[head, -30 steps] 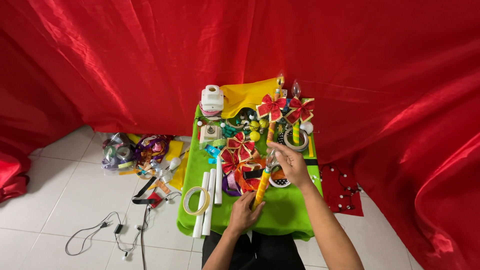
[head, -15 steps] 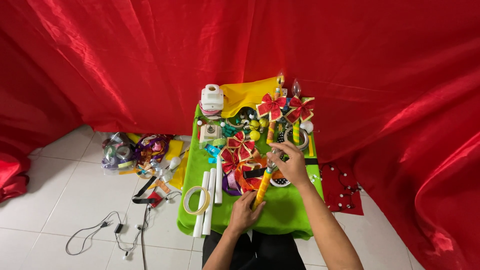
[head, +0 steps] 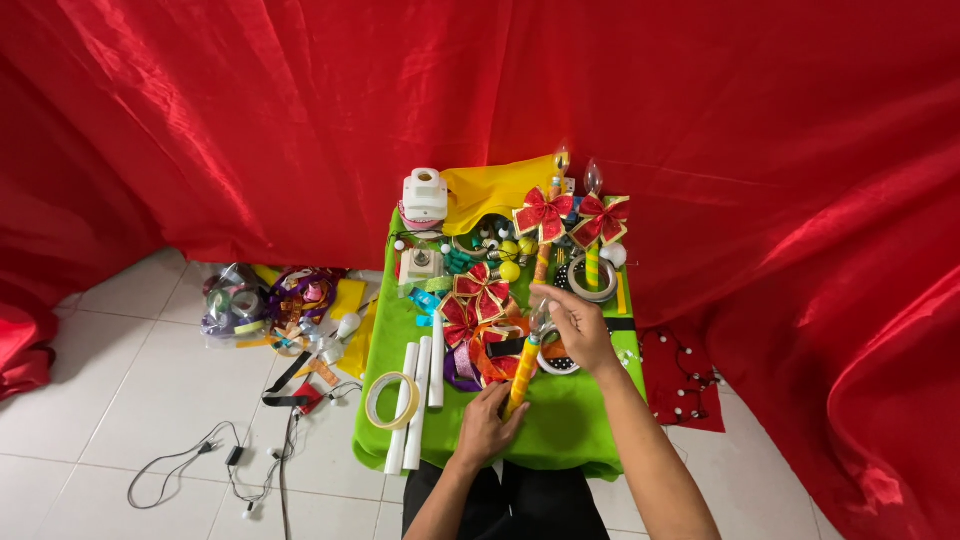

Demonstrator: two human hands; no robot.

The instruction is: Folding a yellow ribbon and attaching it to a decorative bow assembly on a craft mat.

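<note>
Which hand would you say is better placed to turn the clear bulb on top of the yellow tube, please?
Probably the right hand: its fingers already sit at the bulb, while the left hand grips the lower end of the yellow tube, steadying it.

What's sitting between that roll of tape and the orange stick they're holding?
In the head view, white tubes lie on the green cloth between the tape roll and the orange stick.
</note>
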